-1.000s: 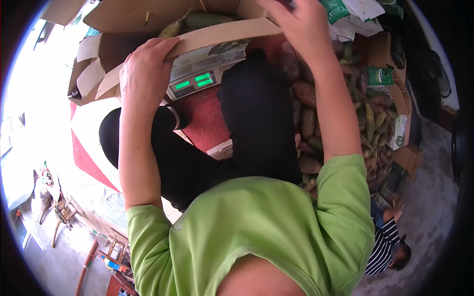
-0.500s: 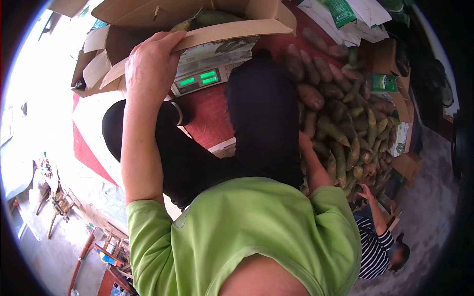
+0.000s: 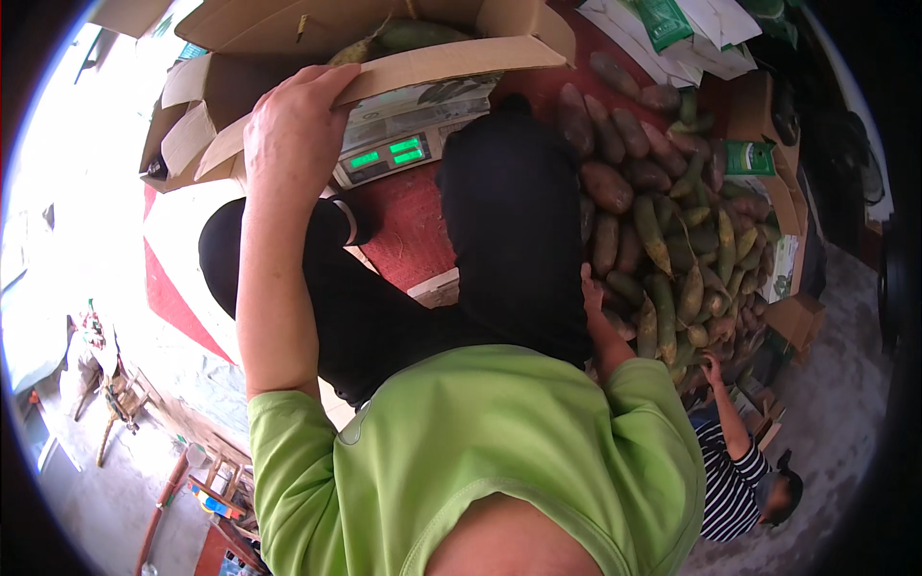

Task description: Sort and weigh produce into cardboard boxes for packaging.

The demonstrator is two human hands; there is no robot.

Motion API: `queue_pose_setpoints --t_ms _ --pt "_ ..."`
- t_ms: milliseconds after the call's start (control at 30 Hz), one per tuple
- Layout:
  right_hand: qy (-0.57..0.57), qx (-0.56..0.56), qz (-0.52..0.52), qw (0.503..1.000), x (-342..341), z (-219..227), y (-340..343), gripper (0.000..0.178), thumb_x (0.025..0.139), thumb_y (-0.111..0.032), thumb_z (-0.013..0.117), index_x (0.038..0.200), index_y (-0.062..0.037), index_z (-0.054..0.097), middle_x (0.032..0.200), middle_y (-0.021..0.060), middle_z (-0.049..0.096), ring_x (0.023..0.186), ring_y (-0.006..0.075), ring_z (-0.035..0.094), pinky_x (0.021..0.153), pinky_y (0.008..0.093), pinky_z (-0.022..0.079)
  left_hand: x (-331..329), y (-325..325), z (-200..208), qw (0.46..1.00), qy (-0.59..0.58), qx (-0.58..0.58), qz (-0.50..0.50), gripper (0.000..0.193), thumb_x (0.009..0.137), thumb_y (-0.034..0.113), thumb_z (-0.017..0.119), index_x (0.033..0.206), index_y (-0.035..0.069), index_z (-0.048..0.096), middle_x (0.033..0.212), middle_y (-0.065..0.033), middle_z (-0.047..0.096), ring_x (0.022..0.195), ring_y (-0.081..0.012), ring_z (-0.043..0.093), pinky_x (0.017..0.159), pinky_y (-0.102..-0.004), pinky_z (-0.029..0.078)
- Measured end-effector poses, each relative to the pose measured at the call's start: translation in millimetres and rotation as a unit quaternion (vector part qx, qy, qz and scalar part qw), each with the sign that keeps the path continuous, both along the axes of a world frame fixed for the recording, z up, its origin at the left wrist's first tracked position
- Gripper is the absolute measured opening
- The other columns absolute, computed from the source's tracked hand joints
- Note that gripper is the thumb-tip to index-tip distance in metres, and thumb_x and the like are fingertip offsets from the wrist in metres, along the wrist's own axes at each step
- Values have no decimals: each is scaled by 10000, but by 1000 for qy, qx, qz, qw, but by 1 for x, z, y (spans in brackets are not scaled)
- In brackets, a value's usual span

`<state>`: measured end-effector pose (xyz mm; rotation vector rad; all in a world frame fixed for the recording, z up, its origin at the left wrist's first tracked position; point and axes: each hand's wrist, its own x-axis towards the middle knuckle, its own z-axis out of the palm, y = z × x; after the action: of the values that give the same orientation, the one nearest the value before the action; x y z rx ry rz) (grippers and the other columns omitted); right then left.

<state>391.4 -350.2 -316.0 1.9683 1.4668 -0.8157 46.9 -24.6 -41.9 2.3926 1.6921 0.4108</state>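
Observation:
My left hand (image 3: 293, 120) is closed over the near wall of a cardboard box (image 3: 451, 65), fingers over its top edge. Inside the box lie green radishes (image 3: 418, 36), partly hidden by that wall. The box rests on a scale (image 3: 392, 158) with a lit green display. Beside my right knee, my right hand (image 3: 594, 296) is at the near left edge of a heap of long green radishes (image 3: 665, 312) and reddish-brown roots (image 3: 606, 187). Its visible fingers look stretched out, with nothing seen in them; part of the hand is hidden by my leg.
Another person (image 3: 732, 470) in a striped top reaches to the heap's near end. White packaging with green packets (image 3: 663, 24) lies at the far right. An open carton (image 3: 783, 192) borders the heap. A wooden chair (image 3: 223, 480) stands at the lower left.
My right hand has drawn back slightly toward me. Some green radishes beside it lie differently now. The other person's hand has shifted a little. My left hand stays on the box.

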Motion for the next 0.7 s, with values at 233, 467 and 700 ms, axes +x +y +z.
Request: queue_pose_setpoints --t_ms 233,467,700 --pt "-26 -32 72 997 24 -2 -15 466 909 -237 423 1346 -80 401 1176 164 574 956 325 610 848 552 450 -2 -2 3 1000 1 -21 24 334 759 37 566 1067 126 660 1064 -48 645 946 -289 611 823 -377 483" --pt "96 -76 26 992 64 -72 -61 262 718 -131 642 967 -52 654 990 171 650 931 357 627 796 453 508 -3 1 2 1000 -7 -2 -3 367 744 -12 580 1077 120 655 1079 -66 642 941 -285 621 822 -364 491" --pt "84 13 36 996 47 4 17 344 589 -208 759 858 -19 660 888 195 653 872 365 627 764 433 513 -12 -5 -3 1000 -4 16 5 298 761 55 571 1030 135 670 1014 -39 654 957 -263 608 859 -377 466"
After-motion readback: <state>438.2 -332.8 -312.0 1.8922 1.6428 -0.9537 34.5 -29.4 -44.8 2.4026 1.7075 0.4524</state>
